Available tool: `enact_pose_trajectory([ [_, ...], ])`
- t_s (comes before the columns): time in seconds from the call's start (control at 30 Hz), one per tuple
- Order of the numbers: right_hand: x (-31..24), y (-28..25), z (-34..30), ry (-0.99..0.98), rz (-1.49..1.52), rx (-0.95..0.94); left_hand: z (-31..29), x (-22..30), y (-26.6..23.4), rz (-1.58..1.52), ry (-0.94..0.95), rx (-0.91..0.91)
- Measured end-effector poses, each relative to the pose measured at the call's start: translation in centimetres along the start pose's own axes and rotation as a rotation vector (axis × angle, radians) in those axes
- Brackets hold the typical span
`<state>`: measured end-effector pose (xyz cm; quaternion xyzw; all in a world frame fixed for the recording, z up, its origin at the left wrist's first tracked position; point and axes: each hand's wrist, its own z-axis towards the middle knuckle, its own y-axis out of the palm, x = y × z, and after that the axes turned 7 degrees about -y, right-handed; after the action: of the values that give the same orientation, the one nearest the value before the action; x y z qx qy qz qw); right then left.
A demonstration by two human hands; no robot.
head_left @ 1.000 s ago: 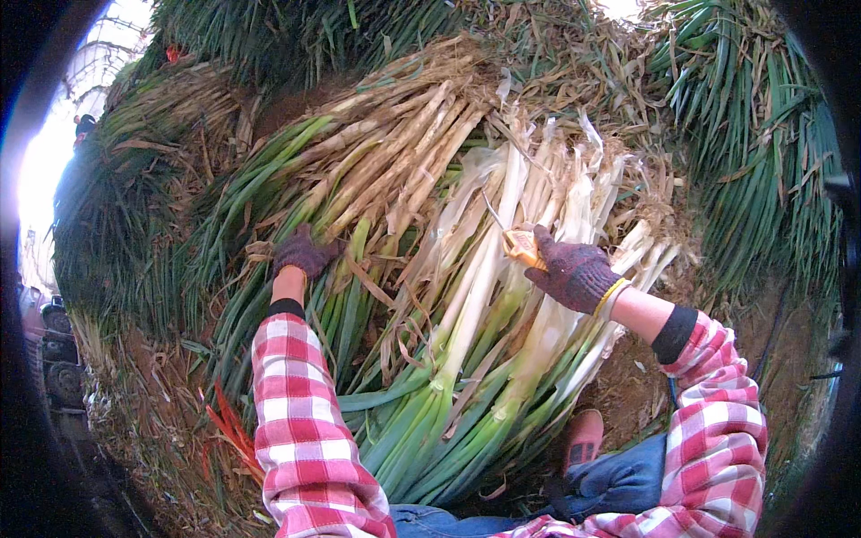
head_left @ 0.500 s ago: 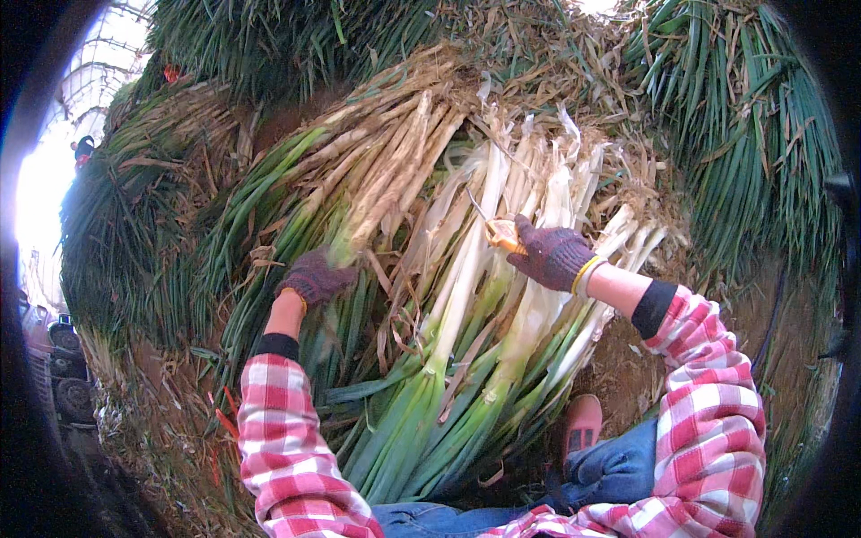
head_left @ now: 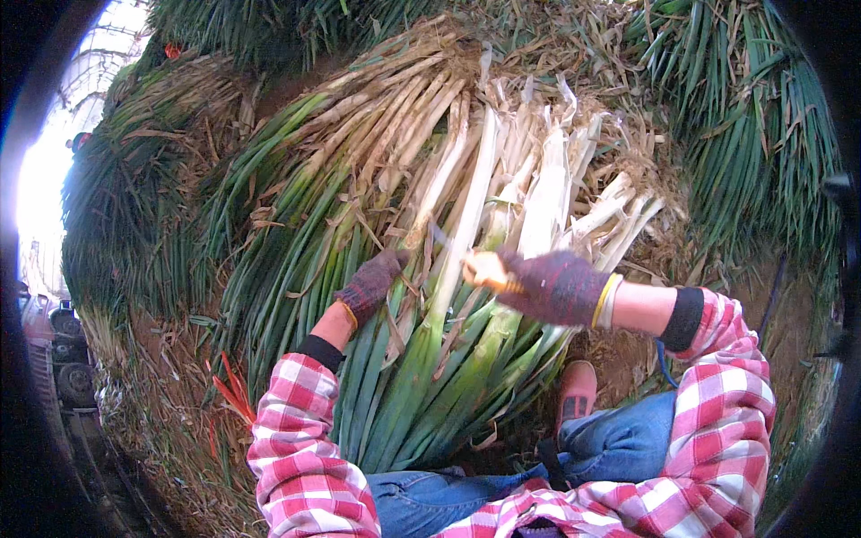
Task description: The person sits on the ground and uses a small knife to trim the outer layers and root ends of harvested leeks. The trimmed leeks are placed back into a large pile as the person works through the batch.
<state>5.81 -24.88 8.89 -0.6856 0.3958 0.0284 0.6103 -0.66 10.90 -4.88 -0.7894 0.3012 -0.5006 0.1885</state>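
Note:
My gloved left hand (head_left: 372, 285) is closed round the lower part of a long green onion (head_left: 438, 193), whose pale, brown-skinned shaft slants up toward the far side. In my gloved right hand (head_left: 558, 287) is a small knife (head_left: 489, 269) with an orange-yellow handle; its thin blade, partly blurred, points left over the stalks. Beneath both hands lies a row of peeled green onions (head_left: 471, 211) with white shafts, their leaves toward my lap. To their left rests a heap of unpeeled green onions (head_left: 381, 117) with dry brown skins.
Tall piles of green onions stand at the left (head_left: 134, 215) and right (head_left: 749, 134). Dry peeled husks (head_left: 556, 36) litter the far ground. Orange-red strips (head_left: 235, 394) lie beside my left sleeve. A pink shoe (head_left: 577, 390) shows below the stalks. A wheeled machine (head_left: 72, 359) stands far left.
My left hand has moved right, from the unpeeled heap to the stalk beside the white ones. My right hand with the knife has come slightly nearer and left.

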Motion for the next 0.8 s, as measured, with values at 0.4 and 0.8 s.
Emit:
enact_pose_trajectory([
  [0.4,3.0,-1.3,3.2,0.193,-0.044,0.064,-1.2,2.5,-0.5,0.099,0.063,-0.087],
  [0.8,10.1,-4.5,11.1,0.351,-0.081,0.174,-0.6,1.2,-0.3,-0.062,-0.130,-0.125],
])
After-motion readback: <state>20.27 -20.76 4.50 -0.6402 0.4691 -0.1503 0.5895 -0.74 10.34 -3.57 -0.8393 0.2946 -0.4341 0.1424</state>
